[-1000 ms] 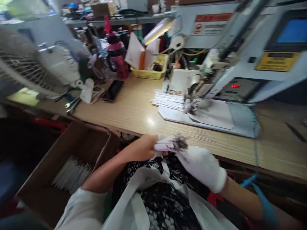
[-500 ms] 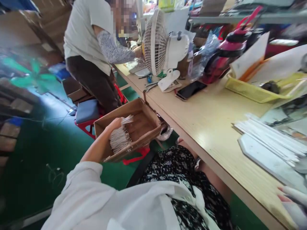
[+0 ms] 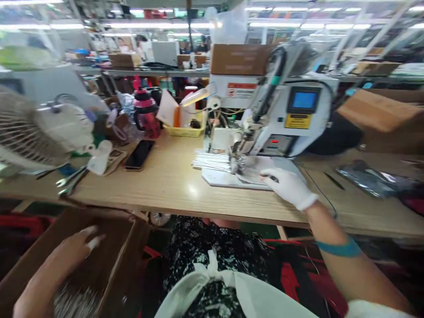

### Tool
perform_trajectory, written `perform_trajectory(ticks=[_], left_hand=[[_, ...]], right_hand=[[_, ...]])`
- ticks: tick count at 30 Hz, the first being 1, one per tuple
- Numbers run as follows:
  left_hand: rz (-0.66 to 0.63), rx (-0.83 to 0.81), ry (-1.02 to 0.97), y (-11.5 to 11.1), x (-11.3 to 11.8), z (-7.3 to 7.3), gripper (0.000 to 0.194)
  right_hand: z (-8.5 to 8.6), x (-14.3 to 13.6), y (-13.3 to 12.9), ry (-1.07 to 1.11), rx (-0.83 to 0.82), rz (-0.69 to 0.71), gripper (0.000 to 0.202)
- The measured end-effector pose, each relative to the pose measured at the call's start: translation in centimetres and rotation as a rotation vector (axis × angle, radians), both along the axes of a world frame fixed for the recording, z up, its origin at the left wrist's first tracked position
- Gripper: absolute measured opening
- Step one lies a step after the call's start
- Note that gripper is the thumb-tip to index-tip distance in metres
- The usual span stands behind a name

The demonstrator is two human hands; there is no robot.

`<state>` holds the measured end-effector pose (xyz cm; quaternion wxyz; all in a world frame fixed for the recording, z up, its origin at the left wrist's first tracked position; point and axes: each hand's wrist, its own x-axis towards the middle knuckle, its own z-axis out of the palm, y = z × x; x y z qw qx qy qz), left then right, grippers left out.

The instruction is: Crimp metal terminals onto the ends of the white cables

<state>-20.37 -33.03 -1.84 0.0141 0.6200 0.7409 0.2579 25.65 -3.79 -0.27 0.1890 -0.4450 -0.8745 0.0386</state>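
Observation:
My left hand, with white coverings on some fingertips, is over the cardboard box at the lower left. Its fingers are blurred, and nothing shows between them. Thin white strands lie in the near part of that box. In a white glove, my right hand reaches onto the white plate of the machine, its fingertips at a pale flat piece. Whether it grips that piece is too blurred to tell. A bundle of white strips lies on the plate, left of the machine's head.
On the table, from the left, are a fan, wrenches, a black phone, a pink bottle and a yellow basket. Plastic bags lie at the right.
The view has swung right to the machine. My left hand has let go of the strand bundle, which now lies in the box. My right hand, barely in view before, is now fully visible at the plate.

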Motion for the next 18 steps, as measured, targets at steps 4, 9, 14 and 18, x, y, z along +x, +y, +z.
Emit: perform_trajectory(ticks=[4,9,14,18], left_hand=[[-0.324,0.054,0.014,14.5,7.8,0.7,0.031],[-0.618,-0.032,0.146,28.1,17.6,-0.2,0.039],[-0.515,-0.241,0.367,27.3,19.6,-2.9,0.064],[-0.459,-0.302,0.36,25.3,20.7,-3.9,0.065]], right_hand=[[0.5,-0.1,3.5,-0.043,-0.135,-0.115,0.026],[0.3,-4.2,6.7,-0.119,-0.241,-0.098,0.031],[-0.3,-6.3,7.4,-0.098,-0.327,-0.037,0.033],[-0.6,-4.7,7.0,-0.026,-0.389,0.127,0.028]])
